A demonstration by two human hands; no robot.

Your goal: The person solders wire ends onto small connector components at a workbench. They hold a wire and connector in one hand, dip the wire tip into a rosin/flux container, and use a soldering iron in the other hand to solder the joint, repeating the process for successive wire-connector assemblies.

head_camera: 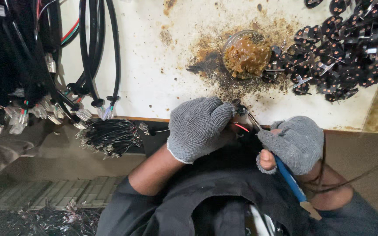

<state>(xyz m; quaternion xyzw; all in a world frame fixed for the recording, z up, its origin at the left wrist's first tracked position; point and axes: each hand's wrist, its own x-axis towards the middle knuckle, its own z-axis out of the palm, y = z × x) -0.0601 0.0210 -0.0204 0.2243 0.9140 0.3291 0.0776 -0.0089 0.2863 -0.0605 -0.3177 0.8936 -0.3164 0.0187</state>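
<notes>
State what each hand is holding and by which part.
Right hand grips the soldering iron by its blue handle. Left hand pinches a small black part with a red wire; exact hold hidden.

I see a blue-handled soldering iron [288, 175] tilted up-left, its tip meeting a thin red wire [241, 127] at the table edge.

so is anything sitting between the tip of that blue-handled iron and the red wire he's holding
Nothing visible does. The right hand in a grey knit glove holds the blue-handled soldering iron, whose thin metal tip reaches right up to the thin red wire pinched by the grey-gloved left hand.
</notes>
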